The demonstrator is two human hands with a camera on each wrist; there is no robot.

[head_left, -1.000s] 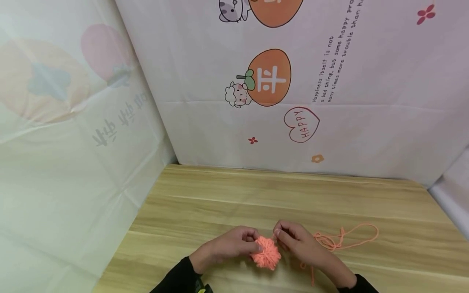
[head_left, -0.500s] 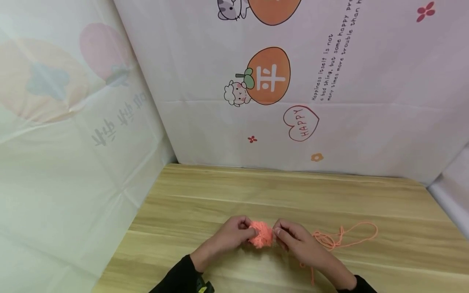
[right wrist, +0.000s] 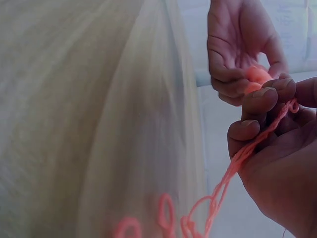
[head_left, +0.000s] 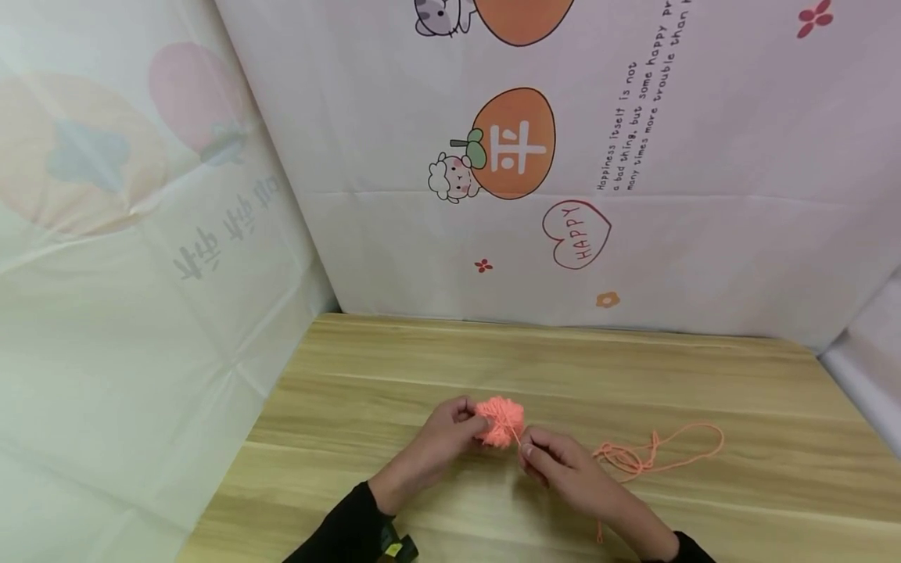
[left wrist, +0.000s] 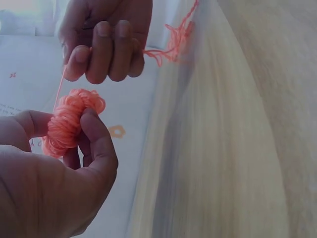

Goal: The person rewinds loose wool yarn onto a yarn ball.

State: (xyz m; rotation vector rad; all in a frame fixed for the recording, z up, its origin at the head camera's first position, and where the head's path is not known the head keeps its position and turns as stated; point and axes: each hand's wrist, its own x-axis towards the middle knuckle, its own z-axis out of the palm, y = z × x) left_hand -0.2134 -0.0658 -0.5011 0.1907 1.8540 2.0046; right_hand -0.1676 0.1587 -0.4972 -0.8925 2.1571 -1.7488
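Note:
A coral-coloured bundle of wound yarn (head_left: 504,422) is held above the wooden table by my left hand (head_left: 445,432), thumb on its near face and fingers behind. In the left wrist view the yarn bundle (left wrist: 68,121) shows thick packed loops gripped between thumb and fingers. My right hand (head_left: 563,465) pinches a strand just right of the bundle, and that strand runs taut to it. Several strands (right wrist: 242,157) cross the right palm under curled fingers in the right wrist view and trail down out of the hand.
A loose tangle of the same yarn (head_left: 633,457) lies on the wooden table (head_left: 394,352) right of my right hand, with a long loop reaching right. A printed white cloth (head_left: 394,234) stands behind the table, another sheet (head_left: 232,375) at left. A dark object (head_left: 400,547) sits by the left sleeve.
My left hand has lifted the yarn bundle away from me, up in the head view. My right hand has shifted slightly left and down, and a taut strand now shows between them.

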